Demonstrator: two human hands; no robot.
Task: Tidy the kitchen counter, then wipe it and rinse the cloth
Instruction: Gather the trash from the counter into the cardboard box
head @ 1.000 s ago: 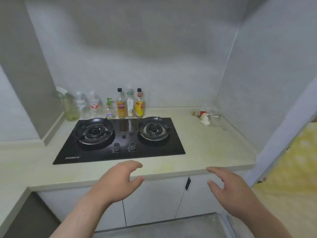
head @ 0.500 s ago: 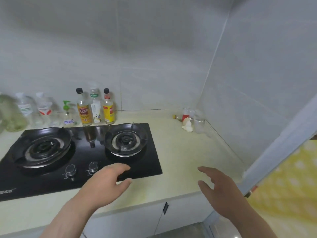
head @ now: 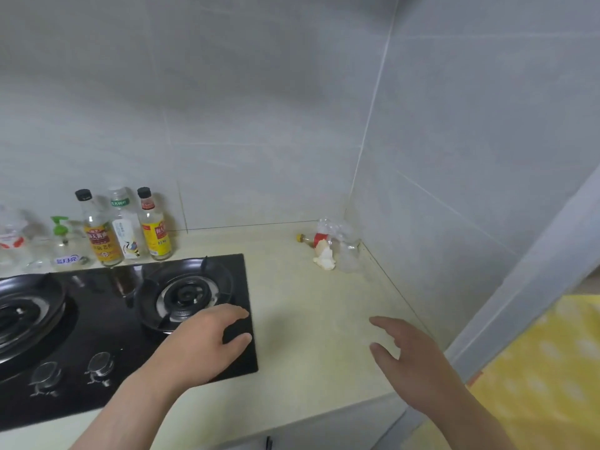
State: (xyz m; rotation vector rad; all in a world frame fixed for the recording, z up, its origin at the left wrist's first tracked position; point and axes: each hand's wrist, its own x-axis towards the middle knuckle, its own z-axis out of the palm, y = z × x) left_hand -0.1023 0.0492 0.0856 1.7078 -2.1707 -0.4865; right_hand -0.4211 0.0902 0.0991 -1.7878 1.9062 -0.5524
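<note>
Two empty hands over the pale counter (head: pixel 308 319): left hand (head: pixel 207 342) hovers above the right edge of the black hob (head: pixel 97 319), fingers loosely spread; right hand (head: pixel 412 362) hangs alongside, fingers relaxed. In the far corner lie a toppled bottle (head: pixel 319 238), crumpled tissue (head: pixel 324 256) and clear plastic (head: pixel 347 251).

My left grip (head: pixel 207 345), the one over the stove (head: pixel 107 323), and my right grip (head: pixel 412 362), off to the stove's right, are bare hands. Both forearms are bare as far as they show. The left thumbnail looks short.
</note>
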